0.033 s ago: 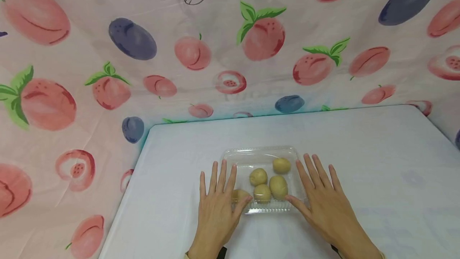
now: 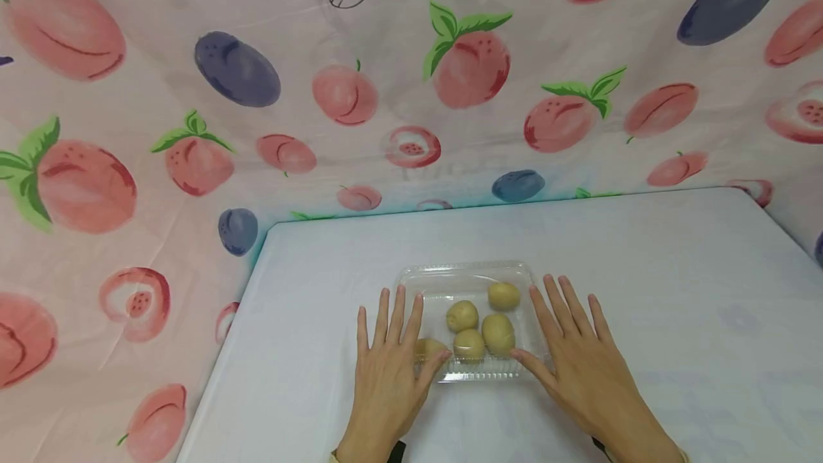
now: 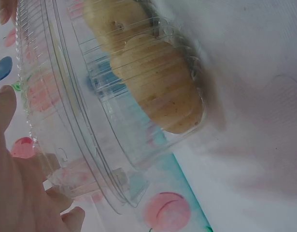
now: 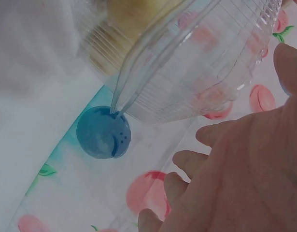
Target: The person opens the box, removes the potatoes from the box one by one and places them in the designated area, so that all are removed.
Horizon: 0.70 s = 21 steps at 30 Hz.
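A clear plastic clamshell box [image 2: 482,376] stands on the table with its lid down, holding several pale yellow potatoes [image 2: 499,335]. At the box's left side is my left hand [image 2: 388,374], fingers straight and spread; it covers part of that side and of one potato. My right hand [image 2: 581,363] is spread likewise along the right side, its thumb over the front right corner. Neither hand grips anything. Whether the fingertips touch the plastic I cannot tell. Two potatoes [image 3: 160,82] show through the ribbed wall in the left wrist view.
A white table [image 2: 334,263] spreads around the box. Behind it and on the left hangs a cloth backdrop [image 2: 386,34] printed with peaches and dark blue fruit. The table's back edge meets this cloth.
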Available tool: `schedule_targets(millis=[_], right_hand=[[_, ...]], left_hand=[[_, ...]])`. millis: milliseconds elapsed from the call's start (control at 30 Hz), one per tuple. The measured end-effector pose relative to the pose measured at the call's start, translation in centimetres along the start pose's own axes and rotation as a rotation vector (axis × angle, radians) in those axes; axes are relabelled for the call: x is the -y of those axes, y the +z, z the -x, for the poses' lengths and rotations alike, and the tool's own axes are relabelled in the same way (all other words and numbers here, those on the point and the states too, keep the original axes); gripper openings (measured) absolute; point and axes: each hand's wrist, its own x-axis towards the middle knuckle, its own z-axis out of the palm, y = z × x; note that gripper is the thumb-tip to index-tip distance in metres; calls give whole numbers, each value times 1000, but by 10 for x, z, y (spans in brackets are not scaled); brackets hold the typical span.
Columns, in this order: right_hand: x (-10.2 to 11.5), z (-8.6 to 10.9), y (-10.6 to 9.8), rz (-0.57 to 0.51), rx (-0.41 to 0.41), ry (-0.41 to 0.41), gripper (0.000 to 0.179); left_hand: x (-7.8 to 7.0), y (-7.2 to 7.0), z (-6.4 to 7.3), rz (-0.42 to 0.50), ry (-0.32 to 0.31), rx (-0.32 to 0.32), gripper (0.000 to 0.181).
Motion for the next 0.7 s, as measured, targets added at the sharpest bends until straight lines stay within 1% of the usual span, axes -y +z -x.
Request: schedule_targets(millis=[267,500,700], right_hand=[[-2,1,0,-5,-10,-3,91],[-2,1,1,-10,-25,-21,89],[-3,1,-1,5,-37,-39,89]], left_hand=[[-1,-1,0,6,-1,1,80],[-1,-2,0,-8,5,-7,79],[-1,-3,0,-4,6,-6,79]])
